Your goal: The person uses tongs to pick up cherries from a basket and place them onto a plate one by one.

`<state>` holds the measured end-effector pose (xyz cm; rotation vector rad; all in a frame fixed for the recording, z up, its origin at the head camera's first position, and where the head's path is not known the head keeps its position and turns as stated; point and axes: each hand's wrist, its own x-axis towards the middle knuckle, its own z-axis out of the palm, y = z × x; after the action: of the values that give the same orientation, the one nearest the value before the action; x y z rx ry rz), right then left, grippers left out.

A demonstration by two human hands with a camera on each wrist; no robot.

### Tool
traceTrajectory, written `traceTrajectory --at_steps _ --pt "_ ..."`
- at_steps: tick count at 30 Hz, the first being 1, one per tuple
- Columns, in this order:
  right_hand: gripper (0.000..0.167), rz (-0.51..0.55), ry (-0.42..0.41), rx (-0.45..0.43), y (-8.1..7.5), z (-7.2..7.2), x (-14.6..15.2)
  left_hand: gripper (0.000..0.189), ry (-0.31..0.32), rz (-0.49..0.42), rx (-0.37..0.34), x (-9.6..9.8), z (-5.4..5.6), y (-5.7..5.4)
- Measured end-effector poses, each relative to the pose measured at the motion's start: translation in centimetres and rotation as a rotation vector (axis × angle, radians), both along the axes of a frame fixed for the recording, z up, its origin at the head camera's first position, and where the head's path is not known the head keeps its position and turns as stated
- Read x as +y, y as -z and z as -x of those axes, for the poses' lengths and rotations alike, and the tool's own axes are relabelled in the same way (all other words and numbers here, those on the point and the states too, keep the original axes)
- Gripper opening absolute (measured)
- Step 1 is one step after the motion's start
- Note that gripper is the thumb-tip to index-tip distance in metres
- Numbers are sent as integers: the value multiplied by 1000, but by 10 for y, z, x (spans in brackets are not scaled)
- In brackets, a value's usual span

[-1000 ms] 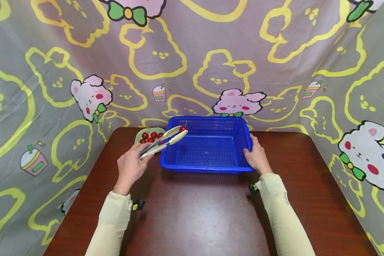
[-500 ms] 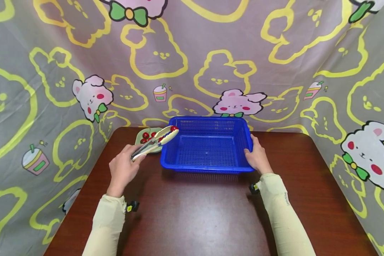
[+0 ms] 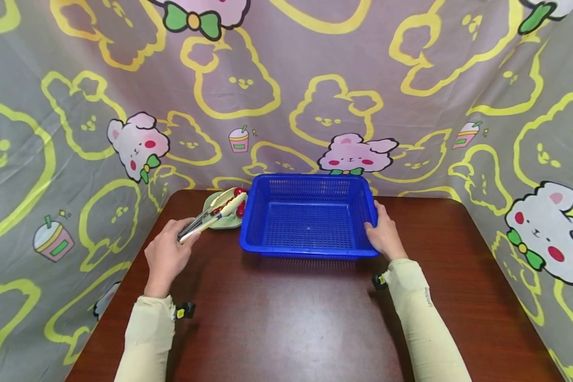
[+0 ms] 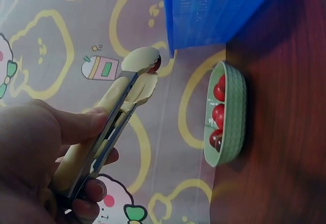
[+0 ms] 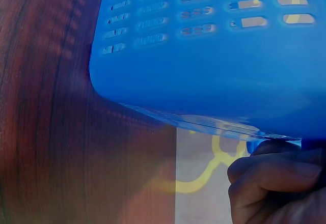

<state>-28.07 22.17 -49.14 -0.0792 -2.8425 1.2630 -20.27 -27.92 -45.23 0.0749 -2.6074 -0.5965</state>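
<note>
My left hand grips cream-tipped metal tongs, thumb on one arm and fingers on the other. Between the tong tips sits a small red round fruit, which looks like a cherry. The tips hang above a pale green dish where several more red fruits lie, partly covered by the tongs in the head view. Right of the dish stands a blue plastic basket with slotted walls. My right hand holds its right rim, thumb inside; in the right wrist view the curled fingers are at the rim.
The basket and dish stand toward the back of a dark brown wooden table. A patterned grey curtain with yellow outlines hangs close behind them and along both sides.
My left hand has moved left and slightly down, carrying the tongs and the red fruit from over the basket's left side to above the dish. The right hand and basket have stayed put.
</note>
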Motion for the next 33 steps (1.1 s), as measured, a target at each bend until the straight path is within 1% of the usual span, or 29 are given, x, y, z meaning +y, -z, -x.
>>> traceTrajectory --at_steps 8,17,21,25,29,33 --pt "70 -18 3 -2 0 1 1 36 -30 -13 -18 -8 -2 7" --pt "70 -21 5 7 -1 0 1 36 -38 -8 -24 -13 -4 15" --pt "70 -17 7 13 -1 0 0 37 -37 3 -9 -16 -4 16" --pt "70 -9 12 13 -1 0 0 37 -31 6 0 -18 -4 14" --pt "70 -5 10 13 -1 0 -1 37 -36 3 -17 -19 -3 15" --pt "70 -12 13 8 -1 0 -2 37 -45 2 -44 -20 -2 20"
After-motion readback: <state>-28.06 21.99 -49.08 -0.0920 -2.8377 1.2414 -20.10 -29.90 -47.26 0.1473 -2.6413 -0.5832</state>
